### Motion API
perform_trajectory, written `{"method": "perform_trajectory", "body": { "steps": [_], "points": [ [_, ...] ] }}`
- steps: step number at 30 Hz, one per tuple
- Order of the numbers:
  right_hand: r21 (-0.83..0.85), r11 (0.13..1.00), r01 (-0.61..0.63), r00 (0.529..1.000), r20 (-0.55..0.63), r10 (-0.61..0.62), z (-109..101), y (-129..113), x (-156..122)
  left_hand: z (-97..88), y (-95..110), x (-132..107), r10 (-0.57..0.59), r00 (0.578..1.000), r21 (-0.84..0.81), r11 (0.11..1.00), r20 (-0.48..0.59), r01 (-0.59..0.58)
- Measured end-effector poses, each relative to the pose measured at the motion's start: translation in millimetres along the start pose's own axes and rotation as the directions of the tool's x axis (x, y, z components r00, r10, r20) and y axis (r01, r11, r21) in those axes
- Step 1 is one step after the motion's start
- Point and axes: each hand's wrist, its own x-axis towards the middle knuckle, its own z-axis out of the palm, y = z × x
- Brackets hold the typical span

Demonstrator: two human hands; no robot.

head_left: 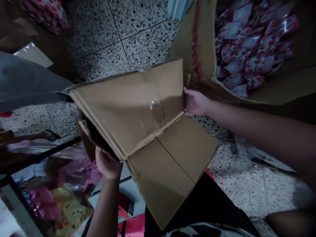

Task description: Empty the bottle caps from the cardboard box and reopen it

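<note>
A flattened brown cardboard box [138,105] is held up over the floor, its flaps hanging toward me. My left hand [107,164] grips its lower left corner from beneath. My right hand [195,102] holds the right edge near the fold. Bits of clear tape stick to the box's middle.
A large open carton [278,89] at the upper right holds several red-and-white packets [249,49]. The floor is speckled terrazzo [128,36]. Pink and yellow bags [61,204] lie at the lower left beside a dark bar. A grey surface [22,79] juts in from the left.
</note>
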Motion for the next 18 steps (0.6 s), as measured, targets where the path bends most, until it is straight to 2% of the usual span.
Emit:
{"method": "perform_trajectory", "body": {
  "steps": [5,8,12,15,18],
  "points": [
    [0.040,0.988,0.149,0.978,-0.155,-0.141,-4,20,22,15.2,8,-14,0.102,0.990,0.046,0.994,-0.102,-0.098],
    [0.056,0.970,0.237,0.958,-0.179,-0.224,-9,34,37,15.6,13,-19,0.141,0.984,0.063,0.989,-0.105,-0.135],
    [0.044,0.951,0.308,0.933,-0.212,-0.292,-9,48,53,17.5,22,-23,0.127,0.988,0.043,0.991,-0.091,-0.123],
    [0.080,0.936,0.343,0.910,-0.275,-0.310,-8,52,59,22.4,28,-23,0.190,0.974,0.051,0.981,-0.124,-0.185],
    [0.125,0.936,0.328,0.914,-0.294,-0.281,-12,54,61,26.8,32,-24,0.301,0.942,0.049,0.954,-0.148,-0.297]
  ]
}}
